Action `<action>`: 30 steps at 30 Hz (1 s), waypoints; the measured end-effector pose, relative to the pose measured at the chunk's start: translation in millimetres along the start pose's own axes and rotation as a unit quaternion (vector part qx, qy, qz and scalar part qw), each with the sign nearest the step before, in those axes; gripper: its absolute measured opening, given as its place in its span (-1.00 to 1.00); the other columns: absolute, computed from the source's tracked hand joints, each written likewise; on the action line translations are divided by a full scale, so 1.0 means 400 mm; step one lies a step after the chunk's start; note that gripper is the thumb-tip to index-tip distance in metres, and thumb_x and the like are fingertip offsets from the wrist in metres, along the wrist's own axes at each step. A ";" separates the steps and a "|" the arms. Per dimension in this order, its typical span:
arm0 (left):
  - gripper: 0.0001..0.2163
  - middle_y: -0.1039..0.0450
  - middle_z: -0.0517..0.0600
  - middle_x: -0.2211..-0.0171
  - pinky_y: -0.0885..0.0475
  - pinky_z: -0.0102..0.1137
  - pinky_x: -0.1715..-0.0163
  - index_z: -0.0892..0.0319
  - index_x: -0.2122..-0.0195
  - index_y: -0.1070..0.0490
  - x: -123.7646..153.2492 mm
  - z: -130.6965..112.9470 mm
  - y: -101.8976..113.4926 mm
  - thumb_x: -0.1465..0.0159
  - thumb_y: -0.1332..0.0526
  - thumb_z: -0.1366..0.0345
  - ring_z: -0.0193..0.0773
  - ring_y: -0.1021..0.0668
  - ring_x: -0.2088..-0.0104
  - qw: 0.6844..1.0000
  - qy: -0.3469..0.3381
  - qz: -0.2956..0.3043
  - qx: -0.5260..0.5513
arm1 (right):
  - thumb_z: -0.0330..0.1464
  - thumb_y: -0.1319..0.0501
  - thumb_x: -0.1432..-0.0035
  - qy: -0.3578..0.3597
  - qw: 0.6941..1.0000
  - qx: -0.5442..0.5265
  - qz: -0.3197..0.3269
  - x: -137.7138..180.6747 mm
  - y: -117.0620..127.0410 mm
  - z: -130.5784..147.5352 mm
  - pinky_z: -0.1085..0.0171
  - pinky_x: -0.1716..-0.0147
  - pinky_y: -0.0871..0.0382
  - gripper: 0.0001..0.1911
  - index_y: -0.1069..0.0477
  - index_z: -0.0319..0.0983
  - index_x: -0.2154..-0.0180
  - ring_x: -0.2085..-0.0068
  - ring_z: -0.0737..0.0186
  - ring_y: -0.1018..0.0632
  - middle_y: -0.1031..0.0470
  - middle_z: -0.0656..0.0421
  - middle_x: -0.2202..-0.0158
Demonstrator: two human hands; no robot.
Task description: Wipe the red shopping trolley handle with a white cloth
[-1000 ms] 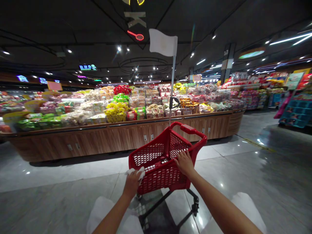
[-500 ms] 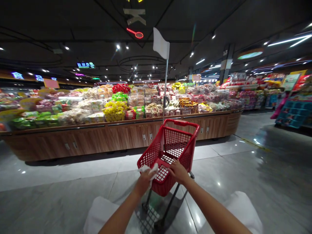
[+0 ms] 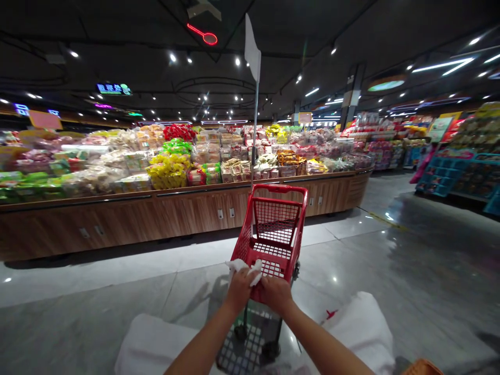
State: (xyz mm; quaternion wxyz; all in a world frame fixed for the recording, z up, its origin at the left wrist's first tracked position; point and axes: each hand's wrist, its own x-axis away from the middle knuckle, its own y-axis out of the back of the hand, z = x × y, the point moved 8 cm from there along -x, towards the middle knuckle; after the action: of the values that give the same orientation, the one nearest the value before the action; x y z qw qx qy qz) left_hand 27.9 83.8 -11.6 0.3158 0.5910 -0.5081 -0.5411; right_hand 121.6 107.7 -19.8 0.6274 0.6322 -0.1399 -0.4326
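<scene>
A small red shopping cart (image 3: 278,223) with a lattice basket stands before me, its handle on the far side. My left hand (image 3: 239,287) is closed around a crumpled white cloth (image 3: 255,272), at the basket's near left corner. Whether it is a cloth or a paper wipe I cannot tell. My right hand (image 3: 276,295) has its fingers curled over the basket's near rim, close beside my left. A white flag (image 3: 252,49) on a thin pole rises at the cart's far left.
Behind the cart runs a long wood-panelled display counter (image 3: 187,211) heaped with packaged snacks. Blue display racks (image 3: 441,169) stand to the right. My knees in white trousers (image 3: 361,325) flank the cart. Something orange-brown (image 3: 422,367) shows at the bottom right. The floor is shiny grey tile.
My right hand has moved from inside the basket to its near rim, beside my left hand. The cart has turned to face me more squarely. The view has shifted right.
</scene>
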 end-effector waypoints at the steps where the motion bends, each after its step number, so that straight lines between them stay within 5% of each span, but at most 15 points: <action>1: -0.51 -0.41 0.00 -0.02 -0.16 -0.12 -0.16 -0.01 -0.11 -0.35 0.006 -0.013 -0.008 -0.20 0.01 0.52 -0.11 -0.38 -0.06 1.000 -0.011 -0.006 -0.002 | -0.33 -0.08 -0.25 0.007 1.000 -0.003 -0.014 0.006 0.007 -0.017 0.35 0.41 -0.17 -0.80 -0.47 -0.21 0.29 0.37 0.23 -0.55 -0.56 0.12 0.40; 5: -0.58 -0.35 0.04 -0.08 -0.21 -0.15 -0.13 0.00 -0.13 -0.32 0.004 -0.031 -0.031 -0.27 0.00 0.46 -0.10 -0.33 -0.11 0.999 -0.037 -0.029 -0.027 | -0.33 -0.09 -0.21 0.012 0.999 -0.012 -0.051 0.023 0.023 -0.069 0.35 0.39 -0.13 -0.80 -0.47 -0.20 0.36 0.37 0.27 -0.52 -0.56 0.14 0.41; 9: -0.61 -0.40 0.06 0.04 -0.30 -0.15 -0.03 0.00 -0.13 -0.30 -0.025 -0.004 -0.017 -0.30 -0.02 0.43 -0.12 -0.41 0.01 0.994 -0.092 0.012 -0.061 | -0.29 -0.12 -0.16 0.006 0.999 -0.007 -0.037 0.026 0.027 -0.102 0.34 0.40 -0.09 -0.79 -0.49 -0.19 0.41 0.39 0.27 -0.50 -0.56 0.16 0.43; 13: -0.59 -0.43 0.07 0.08 -0.32 -0.18 0.01 0.09 -0.10 -0.32 -0.048 0.023 0.010 -0.25 -0.02 0.49 -0.11 -0.43 0.04 0.998 -0.041 0.009 -0.049 | -0.27 -0.10 -0.17 0.015 0.999 -0.001 -0.042 0.024 0.051 -0.119 0.32 0.41 -0.06 -0.75 -0.50 -0.19 0.43 0.40 0.28 -0.48 -0.55 0.15 0.45; 21: -0.57 -0.44 0.05 0.05 -0.30 -0.11 0.00 -0.02 -0.15 -0.28 -0.042 -0.098 -0.044 -0.29 0.00 0.46 -0.08 -0.42 0.00 0.999 0.018 -0.030 -0.029 | -0.36 -0.11 -0.13 0.039 0.996 -0.027 -0.079 0.008 0.055 -0.105 0.30 0.37 -0.08 -0.81 -0.48 -0.20 0.43 0.38 0.26 -0.49 -0.55 0.16 0.44; 30: -0.63 -0.38 0.12 -0.06 -0.38 -0.22 -0.05 0.08 -0.14 -0.29 -0.008 0.070 0.044 -0.33 -0.03 0.44 -0.14 -0.44 -0.05 0.982 -0.146 0.046 -0.108 | -0.18 -0.16 -0.06 0.046 0.998 -0.032 -0.034 -0.033 0.056 -0.133 0.33 0.41 -0.07 -0.72 -0.48 -0.19 0.54 0.44 0.30 -0.45 -0.50 0.20 0.53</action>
State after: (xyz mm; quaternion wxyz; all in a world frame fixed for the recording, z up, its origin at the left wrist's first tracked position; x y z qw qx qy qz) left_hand -3.4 86.8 -0.6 0.3247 0.4440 -0.5142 -0.6581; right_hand 160.6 149.0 -3.2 0.6379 0.6354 -0.0759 -0.4285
